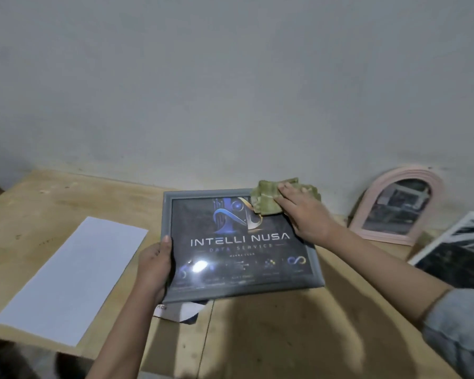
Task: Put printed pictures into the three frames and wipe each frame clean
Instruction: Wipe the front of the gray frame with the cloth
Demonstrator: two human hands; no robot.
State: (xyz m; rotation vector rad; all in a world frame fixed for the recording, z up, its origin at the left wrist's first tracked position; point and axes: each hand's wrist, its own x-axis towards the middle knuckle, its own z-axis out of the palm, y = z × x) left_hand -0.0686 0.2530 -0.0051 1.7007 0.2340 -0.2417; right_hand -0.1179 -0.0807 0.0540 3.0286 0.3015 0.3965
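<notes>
On plywood table [257, 337], right hand [307, 214] pressing crumpled cloth [268, 198] — glossy grey frame [166, 214]

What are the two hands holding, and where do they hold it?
The left hand grips the grey picture frame by its left edge. The right hand presses a green cloth on its top right corner.

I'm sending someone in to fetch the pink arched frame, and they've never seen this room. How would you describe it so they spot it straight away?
Go to the wooden table against the grey wall and look along its far edge on the right side. The pink arched frame leans there against the wall, right of the grey frame that is being wiped. It is the only frame with a rounded top and a pink rim.
</notes>
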